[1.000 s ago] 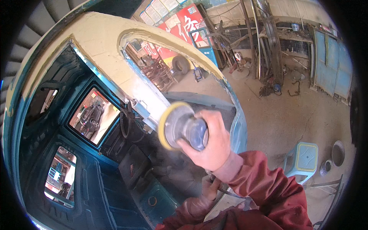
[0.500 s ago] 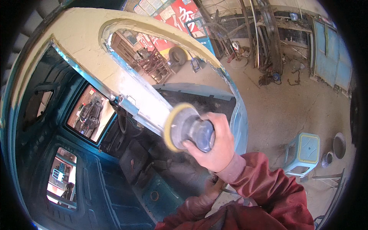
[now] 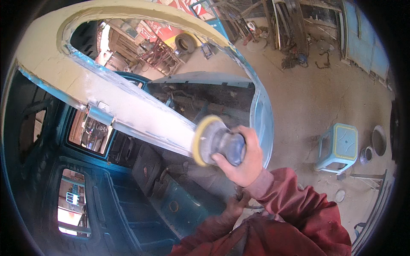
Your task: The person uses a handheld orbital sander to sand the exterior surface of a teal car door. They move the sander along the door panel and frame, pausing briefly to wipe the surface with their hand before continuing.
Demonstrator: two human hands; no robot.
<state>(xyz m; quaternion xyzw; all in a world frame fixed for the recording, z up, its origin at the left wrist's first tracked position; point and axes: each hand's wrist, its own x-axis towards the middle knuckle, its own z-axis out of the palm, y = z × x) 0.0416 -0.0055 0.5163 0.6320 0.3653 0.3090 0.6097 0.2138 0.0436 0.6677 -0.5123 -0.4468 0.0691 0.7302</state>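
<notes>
My right hand [image 3: 245,164] is wrapped round the grey-blue body of a round orbital sander [image 3: 222,141]. The sander's yellow-edged pad stands tilted against the lower part of a bare whitish pillar [image 3: 158,117] on a vehicle body. Pale dust and sanded patches mark this pillar, while the cream-coloured frame [image 3: 47,64] above has a rough edge. Lower down, my left hand [image 3: 234,208] is partly hidden by the right sleeve, its fingers closed on what looks like a thin hose [image 3: 255,207]. A hinge piece [image 3: 100,114] sticks out from the pillar's inner edge.
Dark seats [image 3: 149,170] and a teal cab interior [image 3: 98,187] lie beyond the pillar. At right on the dusty floor stand a light-blue plastic stool [image 3: 344,143], a round basin [image 3: 379,140] and a small tin [image 3: 365,155]. A tyre [image 3: 185,43] and a wooden rack [image 3: 160,55] are farther off.
My view has shifted, so the pillar now lies flatter and farther left. The sander, still in my right hand, is closer to the pillar's lower end. My left hand stays low.
</notes>
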